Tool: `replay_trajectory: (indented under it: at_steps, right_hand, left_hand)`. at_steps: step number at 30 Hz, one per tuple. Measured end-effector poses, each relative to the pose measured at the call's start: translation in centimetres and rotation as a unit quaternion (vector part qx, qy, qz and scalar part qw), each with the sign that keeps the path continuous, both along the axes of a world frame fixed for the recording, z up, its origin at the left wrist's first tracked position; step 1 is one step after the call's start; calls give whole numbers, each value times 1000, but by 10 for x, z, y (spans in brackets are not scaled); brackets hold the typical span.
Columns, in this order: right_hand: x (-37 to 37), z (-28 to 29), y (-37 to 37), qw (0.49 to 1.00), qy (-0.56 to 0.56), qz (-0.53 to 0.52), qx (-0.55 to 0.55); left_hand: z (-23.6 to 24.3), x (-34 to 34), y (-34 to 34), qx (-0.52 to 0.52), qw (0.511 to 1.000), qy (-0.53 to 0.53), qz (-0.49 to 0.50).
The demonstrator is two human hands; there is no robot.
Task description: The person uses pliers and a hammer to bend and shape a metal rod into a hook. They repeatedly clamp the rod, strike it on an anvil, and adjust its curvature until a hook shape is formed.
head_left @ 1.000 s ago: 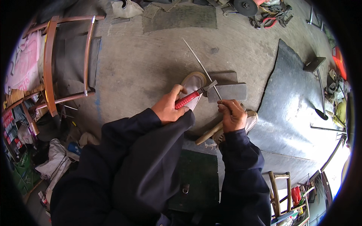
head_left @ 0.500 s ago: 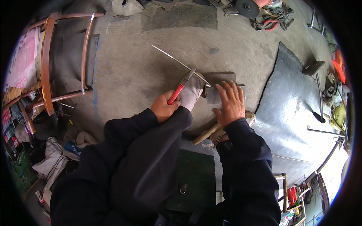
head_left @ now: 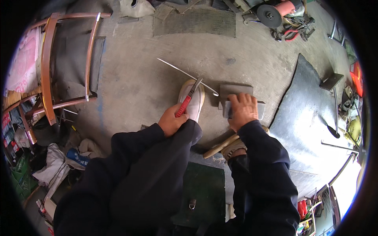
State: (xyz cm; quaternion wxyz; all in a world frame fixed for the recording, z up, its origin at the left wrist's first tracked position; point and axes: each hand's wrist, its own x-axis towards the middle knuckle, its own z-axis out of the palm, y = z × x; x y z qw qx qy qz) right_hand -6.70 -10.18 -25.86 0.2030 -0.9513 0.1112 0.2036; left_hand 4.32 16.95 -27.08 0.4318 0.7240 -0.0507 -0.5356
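Observation:
My left hand (head_left: pixel 171 122) is closed round the red handles of a pair of pliers (head_left: pixel 184 106), just above my left shoe (head_left: pixel 195 111). The jaws grip a thin metal rod (head_left: pixel 177 69) that slants across beyond the toe, its near right end bent into a small hook. To the right, my right hand (head_left: pixel 245 113) has its fingers curled over a smooth grey metal block (head_left: pixel 227 111); the palm side is hidden. Just behind this block lies a wider, darker metal block (head_left: pixel 236 89) on the floor, close to the rod's hooked end.
A pale wooden bar (head_left: pixel 220 147) lies by my right foot. An angle grinder (head_left: pixel 271 15) and several hand tools (head_left: pixel 293 33) lie at the far right. Dark sheeting (head_left: pixel 303 114) spreads over the right floor; a wooden chair frame (head_left: pixel 48 67) stands left.
My right hand has gone from spread fingers over the grey block to fingers curled round it, and the block has shifted slightly. The view has tilted; pliers and rod stay in my left hand.

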Motion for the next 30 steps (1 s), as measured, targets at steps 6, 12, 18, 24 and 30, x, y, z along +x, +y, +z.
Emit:
replay_trajectory:
  at_steps: [6,12,18,24,30]
  right_hand:
    - [-6,16,-29,968,-113,-183,126]
    - [-12,7,-39,948,-153,-211,183]
    - [-54,1,-60,951,-155,-212,160]
    - [-70,30,-68,971,-110,-201,67]
    - [-14,38,-45,947,16,-300,109]
  left_hand:
    - [-2,-4,6,-36,998,21,43]
    - [5,-1,3,-39,997,-39,62]
    - [1,0,1,-44,996,-51,56]
    - [-1,0,1,-55,994,-61,66]
    - [6,12,5,-39,997,-57,31]
